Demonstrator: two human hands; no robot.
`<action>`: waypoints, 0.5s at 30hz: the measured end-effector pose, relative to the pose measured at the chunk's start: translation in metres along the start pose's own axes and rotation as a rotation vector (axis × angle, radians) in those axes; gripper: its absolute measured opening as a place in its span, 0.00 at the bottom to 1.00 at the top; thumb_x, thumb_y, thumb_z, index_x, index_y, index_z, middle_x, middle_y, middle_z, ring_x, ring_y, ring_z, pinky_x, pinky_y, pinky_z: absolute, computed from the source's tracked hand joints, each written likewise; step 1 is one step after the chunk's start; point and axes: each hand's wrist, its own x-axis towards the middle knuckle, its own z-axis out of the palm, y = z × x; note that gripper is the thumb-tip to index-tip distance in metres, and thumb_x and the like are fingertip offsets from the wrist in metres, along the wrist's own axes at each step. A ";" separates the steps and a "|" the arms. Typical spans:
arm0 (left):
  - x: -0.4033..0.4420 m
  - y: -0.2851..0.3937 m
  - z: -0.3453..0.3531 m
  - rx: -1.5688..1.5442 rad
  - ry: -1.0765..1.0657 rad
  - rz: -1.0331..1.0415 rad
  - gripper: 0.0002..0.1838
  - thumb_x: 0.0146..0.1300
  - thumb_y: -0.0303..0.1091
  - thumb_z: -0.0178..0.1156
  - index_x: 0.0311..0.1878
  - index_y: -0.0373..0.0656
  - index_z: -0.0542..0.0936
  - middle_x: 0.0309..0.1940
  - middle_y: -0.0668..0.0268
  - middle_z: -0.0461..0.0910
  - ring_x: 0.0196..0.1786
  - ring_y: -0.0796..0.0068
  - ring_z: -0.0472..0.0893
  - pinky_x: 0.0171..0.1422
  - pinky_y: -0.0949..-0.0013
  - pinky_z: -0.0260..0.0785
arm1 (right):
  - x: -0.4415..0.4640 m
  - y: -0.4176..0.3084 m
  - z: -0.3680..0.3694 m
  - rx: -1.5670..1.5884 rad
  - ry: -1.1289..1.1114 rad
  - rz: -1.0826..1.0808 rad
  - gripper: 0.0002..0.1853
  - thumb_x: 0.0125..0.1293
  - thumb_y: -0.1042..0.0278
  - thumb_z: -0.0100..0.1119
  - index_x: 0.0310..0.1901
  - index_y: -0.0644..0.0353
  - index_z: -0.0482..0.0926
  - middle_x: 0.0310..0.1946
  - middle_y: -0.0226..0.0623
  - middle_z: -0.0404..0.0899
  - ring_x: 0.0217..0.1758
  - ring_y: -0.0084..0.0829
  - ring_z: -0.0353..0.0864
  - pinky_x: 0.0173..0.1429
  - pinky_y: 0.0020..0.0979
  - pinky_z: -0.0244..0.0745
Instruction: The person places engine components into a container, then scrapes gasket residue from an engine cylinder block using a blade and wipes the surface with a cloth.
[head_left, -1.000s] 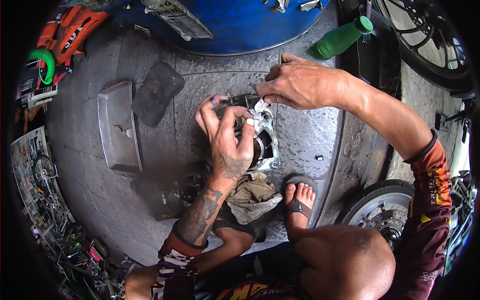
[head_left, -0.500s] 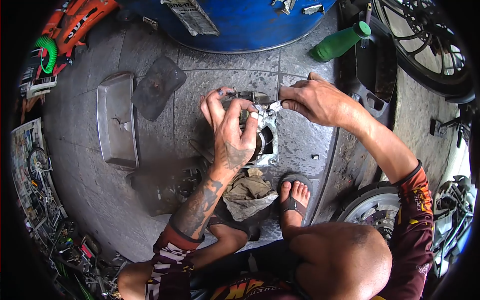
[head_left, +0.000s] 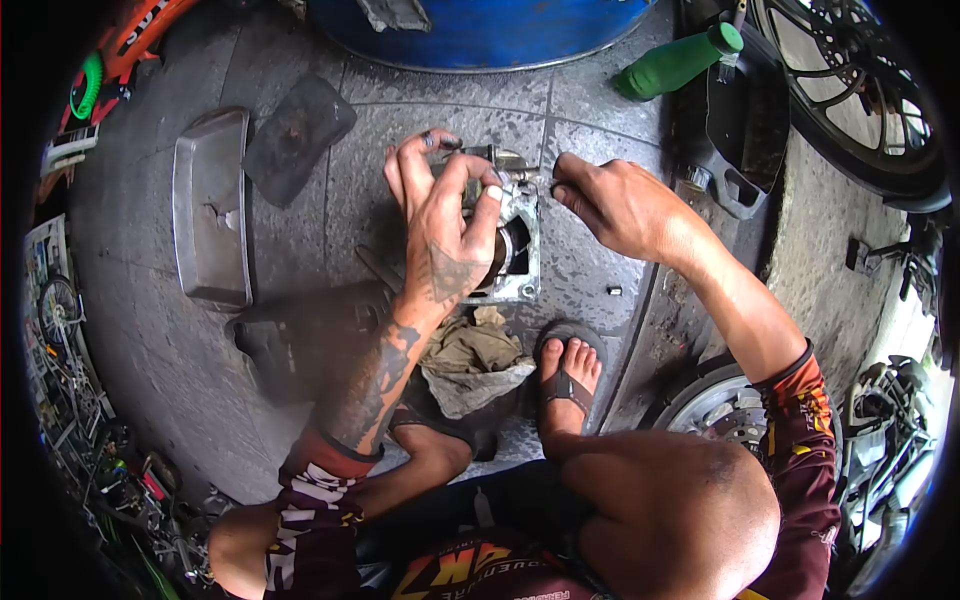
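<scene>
- Right hand (head_left: 640, 212) has drawn slightly farther from the metal housing (head_left: 527, 291) since the last frame; the pale scrap then seen at its fingertips no longer shows clearly.
- Its fingers are curled, thumb close under the index finger; whether they pinch anything, I cannot tell.
- Left hand (head_left: 445, 240) keeps its place, thumb and index finger closed on the housing's far end, another finger raised.
- The housing still sits on the floor (head_left: 590, 250), between the blue drum (head_left: 480, 38) at the far edge and the bare foot in its sandal (head_left: 571, 380).
- The whole view has shifted, so less of the drum shows.
- Unmoved on the floor: the crumpled rag (head_left: 475, 360) at the housing's near side, the small metal piece (head_left: 614, 291) toward the right edge, the metal tray (head_left: 212, 210) farther left.
</scene>
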 end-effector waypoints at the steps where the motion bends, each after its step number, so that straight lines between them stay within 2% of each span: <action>1: -0.001 0.000 0.001 -0.003 0.005 -0.017 0.08 0.57 0.33 0.62 0.39 0.42 0.80 0.58 0.52 0.65 0.66 0.51 0.59 0.72 0.49 0.49 | -0.001 -0.001 0.002 -0.002 -0.017 -0.004 0.12 0.73 0.61 0.52 0.45 0.62 0.74 0.23 0.55 0.79 0.34 0.60 0.81 0.39 0.53 0.75; 3: -0.001 -0.001 0.001 -0.011 0.022 0.000 0.08 0.57 0.33 0.62 0.39 0.43 0.80 0.58 0.52 0.65 0.66 0.51 0.59 0.72 0.49 0.49 | -0.001 -0.003 0.003 0.049 0.028 0.067 0.13 0.73 0.60 0.52 0.44 0.62 0.76 0.23 0.56 0.79 0.34 0.60 0.81 0.40 0.53 0.76; 7: 0.000 0.000 0.000 -0.007 0.018 0.001 0.08 0.58 0.34 0.62 0.39 0.42 0.80 0.59 0.52 0.65 0.65 0.52 0.59 0.72 0.49 0.49 | -0.001 -0.002 0.006 0.043 -0.003 0.019 0.14 0.73 0.59 0.51 0.42 0.63 0.78 0.24 0.56 0.79 0.35 0.59 0.81 0.41 0.53 0.76; 9: 0.000 0.000 0.000 -0.014 0.025 -0.004 0.08 0.58 0.34 0.62 0.39 0.42 0.80 0.58 0.52 0.65 0.65 0.52 0.59 0.72 0.49 0.49 | -0.002 -0.009 0.004 0.012 -0.002 0.085 0.15 0.74 0.58 0.51 0.40 0.63 0.79 0.24 0.55 0.80 0.35 0.59 0.81 0.42 0.53 0.76; 15: 0.001 0.002 0.002 -0.001 0.045 -0.017 0.07 0.57 0.33 0.61 0.37 0.42 0.80 0.57 0.53 0.65 0.65 0.51 0.59 0.72 0.48 0.49 | -0.008 -0.013 0.012 0.080 0.010 0.135 0.15 0.74 0.58 0.51 0.39 0.63 0.78 0.24 0.54 0.79 0.35 0.59 0.81 0.42 0.52 0.74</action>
